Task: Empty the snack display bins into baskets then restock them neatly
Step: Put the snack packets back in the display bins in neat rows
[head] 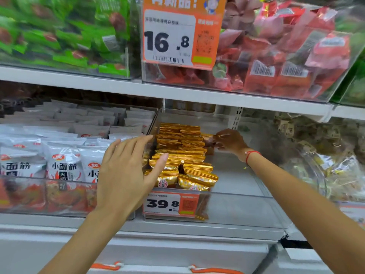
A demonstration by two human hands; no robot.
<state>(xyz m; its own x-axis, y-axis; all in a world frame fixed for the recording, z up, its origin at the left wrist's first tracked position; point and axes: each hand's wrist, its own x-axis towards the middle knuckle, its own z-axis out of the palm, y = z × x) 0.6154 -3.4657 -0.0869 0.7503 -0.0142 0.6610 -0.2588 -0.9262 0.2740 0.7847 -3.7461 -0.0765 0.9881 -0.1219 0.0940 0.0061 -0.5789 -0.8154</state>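
Right grip [230,142] pinches a gold pack [209,139] at the bin's [237,196] back, beside the stacked packs [183,155], while the left grip [128,171] hovers released above them; a careless nudge could topple the rows.

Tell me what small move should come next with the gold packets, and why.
Probably set the packet pinched in the right hand down beside the gold packets: they fill only the bin's left side, the right floor is bare, and the open left hand steadies the stack.
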